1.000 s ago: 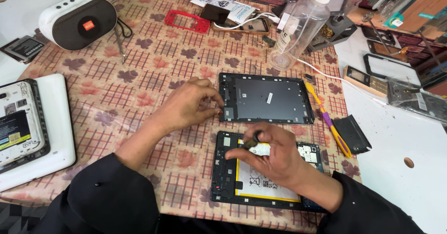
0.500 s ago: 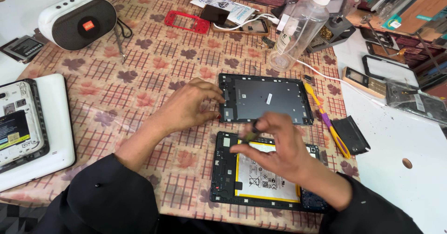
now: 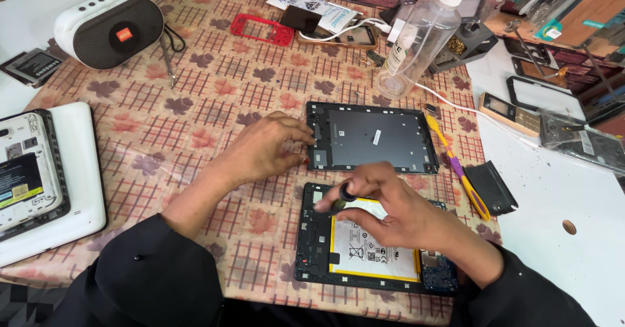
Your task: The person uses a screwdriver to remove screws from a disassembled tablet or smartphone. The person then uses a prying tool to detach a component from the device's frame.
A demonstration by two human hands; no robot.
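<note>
The right hand (image 3: pixel 397 213) has its fingers pinched together on a small screwdriver (image 3: pixel 340 200), thumb and forefinger closed on the dark cap at its top, the shaft pointing down at the upper left part of the opened tablet (image 3: pixel 312 242). I cannot see the tip, since the hand covers it. The left hand (image 3: pixel 267 148) lies flat on the cloth, its fingertips (image 3: pixel 306 146) bunched loosely and touching the left edge of the tablet's back cover (image 3: pixel 384 135), which lies face down just beyond the opened body.

To my eye this is screw work on the opened tablet, with the left hand steadying or gathering small parts by the cover. Any further turning would need the driver held upright and the frame kept from sliding on the checked tablecloth (image 3: pixel 215 99).

Counting outward: one opened tablet with one yellow-edged battery (image 3: pixel 364 258) in it, one back cover, one screwdriver in hand. To the right lie one pair of yellow and purple tweezers (image 3: pixel 456 170) and one black plastic piece (image 3: pixel 491 187). Farther back stand one clear spray bottle (image 3: pixel 416 40), one red phone frame (image 3: pixel 260 29) and one grey speaker (image 3: pixel 111 27). At the left, one white tablet (image 3: pixel 71 170) carries one opened phone (image 3: pixel 26 170). More phone frames sit on the white table (image 3: pixel 560 190) at right; I make out two at least.
</note>
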